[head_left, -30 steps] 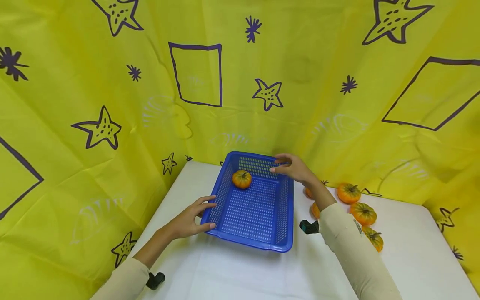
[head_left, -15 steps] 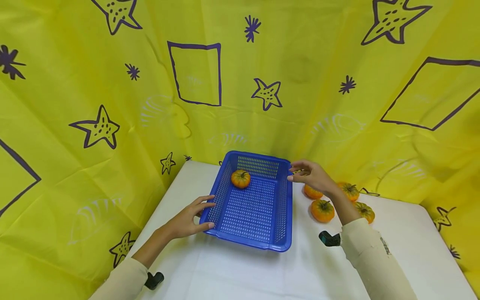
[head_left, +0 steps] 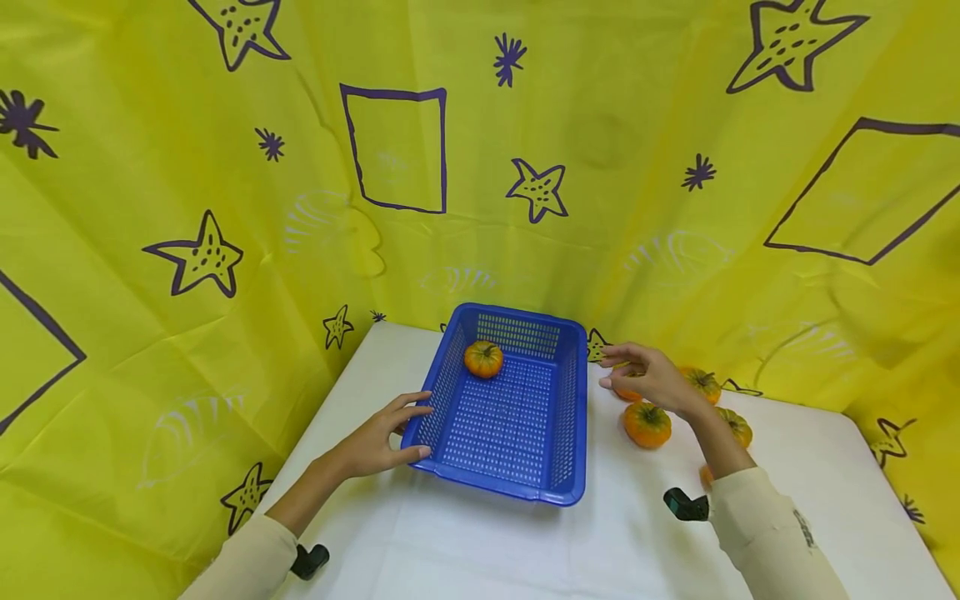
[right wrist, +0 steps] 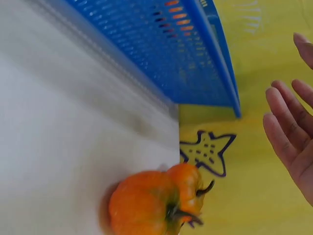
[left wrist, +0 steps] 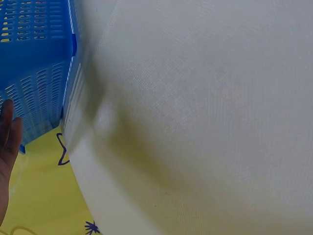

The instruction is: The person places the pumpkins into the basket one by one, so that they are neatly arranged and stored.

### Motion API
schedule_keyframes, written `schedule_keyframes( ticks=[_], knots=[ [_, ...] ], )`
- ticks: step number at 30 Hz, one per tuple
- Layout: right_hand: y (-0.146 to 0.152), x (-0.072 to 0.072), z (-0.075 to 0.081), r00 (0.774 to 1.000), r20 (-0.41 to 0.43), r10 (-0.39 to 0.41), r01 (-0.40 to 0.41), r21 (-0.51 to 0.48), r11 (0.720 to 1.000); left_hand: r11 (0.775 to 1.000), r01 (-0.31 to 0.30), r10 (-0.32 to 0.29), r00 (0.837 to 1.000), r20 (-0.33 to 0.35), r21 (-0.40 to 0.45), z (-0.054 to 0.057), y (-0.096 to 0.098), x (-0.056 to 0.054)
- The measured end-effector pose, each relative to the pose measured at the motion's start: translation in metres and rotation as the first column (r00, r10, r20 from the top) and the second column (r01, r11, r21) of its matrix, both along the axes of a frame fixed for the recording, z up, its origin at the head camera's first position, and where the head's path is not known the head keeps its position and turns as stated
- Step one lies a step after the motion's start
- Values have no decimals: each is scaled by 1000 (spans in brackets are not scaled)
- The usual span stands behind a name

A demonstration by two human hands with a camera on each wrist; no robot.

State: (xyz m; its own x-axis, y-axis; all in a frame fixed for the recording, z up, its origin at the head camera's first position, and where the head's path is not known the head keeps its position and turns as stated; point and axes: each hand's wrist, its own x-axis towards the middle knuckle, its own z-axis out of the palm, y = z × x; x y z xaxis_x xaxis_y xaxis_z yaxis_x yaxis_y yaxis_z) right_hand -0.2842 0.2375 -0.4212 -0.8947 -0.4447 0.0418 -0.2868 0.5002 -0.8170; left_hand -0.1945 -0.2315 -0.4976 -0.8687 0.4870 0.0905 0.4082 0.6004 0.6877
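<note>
A blue perforated basket (head_left: 495, 425) stands on the white table, with one small orange pumpkin (head_left: 483, 359) in its far left part. My left hand (head_left: 384, 435) rests at the basket's left rim near the front corner, fingers extended and thumb apart. Beyond the basket's right side, my right hand (head_left: 651, 382) is held over the loose pumpkins, fingers loosely bent and holding nothing. Just below it lies a pumpkin (head_left: 647, 425); another pumpkin (right wrist: 185, 183) is partly hidden by the hand in the head view.
More pumpkins lie farther right, including one at the back (head_left: 703, 383) and another in front of it (head_left: 738, 427), partly behind my right forearm. A yellow patterned cloth (head_left: 480, 242) hangs close behind the basket. A dark wrist device (head_left: 686, 505) hangs beneath the right sleeve.
My right hand has moved from the basket's far right corner, out to the right and a little toward me, over the loose pumpkins. The left hand and basket have stayed in place.
</note>
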Motion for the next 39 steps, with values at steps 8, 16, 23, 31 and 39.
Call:
schedule_keyframes(
  ticks=[8, 16, 23, 31, 39],
  knots=[
    [27, 8, -10, 998, 23, -51, 50, 32, 998, 1000, 5, -5, 1000, -3, 2, 1, 0, -1],
    [52, 16, -26, 995, 25, -94, 93, 34, 995, 1000, 16, -16, 1000, -24, 10, 3, 2, 0],
    [71, 17, -42, 993, 17, -116, 114, 84, 990, 1000, -2, 2, 1000, -20, 2, 3, 2, 0],
    [81, 16, -58, 995, 26, -97, 92, 130, 987, 1000, -2, 3, 1000, -11, 3, 1, 1, 0],
    [85, 13, -73, 993, 57, -103, 89, 218, 972, 1000, -3, 3, 1000, 8, 7, 2, 2, 1]
  ],
)
